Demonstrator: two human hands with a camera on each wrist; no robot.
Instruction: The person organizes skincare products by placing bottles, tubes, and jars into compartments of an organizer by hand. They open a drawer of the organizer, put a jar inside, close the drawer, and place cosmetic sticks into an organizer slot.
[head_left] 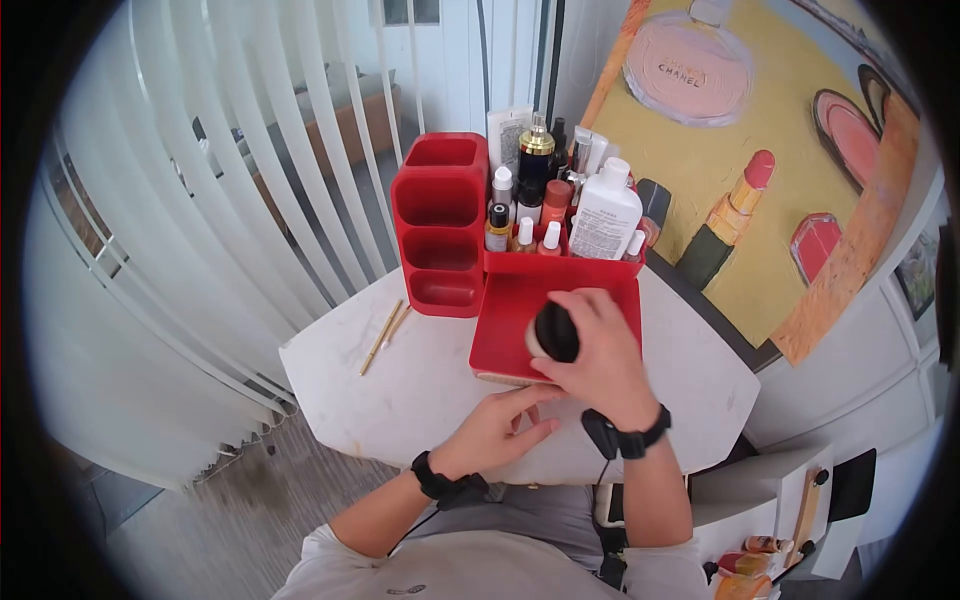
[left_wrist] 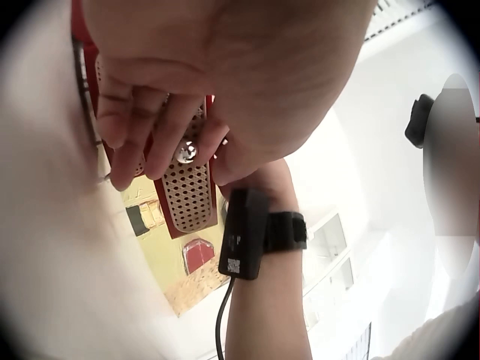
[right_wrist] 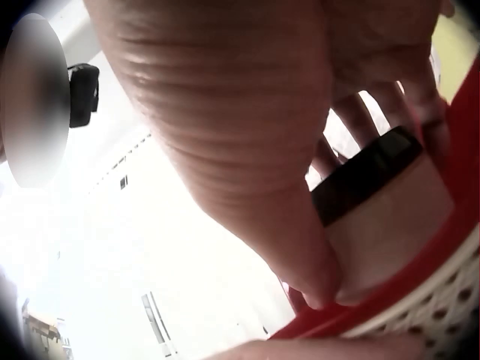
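Observation:
My right hand (head_left: 608, 358) grips a jar with a black lid (head_left: 557, 332) and a pale body, tilted over the red tray (head_left: 503, 325) at the organizer's front. From the right wrist, the jar's pale body (right_wrist: 394, 225) appears close to the red rim, with thumb and fingers around it. My left hand (head_left: 495, 432) is at the tray's front edge, its fingers loosely extended and holding nothing. In the left wrist view, those fingers overlap the perforated beige front panel (left_wrist: 189, 199), where a small shiny round piece (left_wrist: 187, 152) shows beside them.
Behind the tray, bottles crowd the red organizer, among them a large white bottle (head_left: 605, 215). A red holder (head_left: 440, 225) with several compartments stands at its left. Thin gold sticks (head_left: 381, 338) lie on the white table (head_left: 340, 400). A painting (head_left: 770, 200) leans at right; blinds (head_left: 240, 200) hang left.

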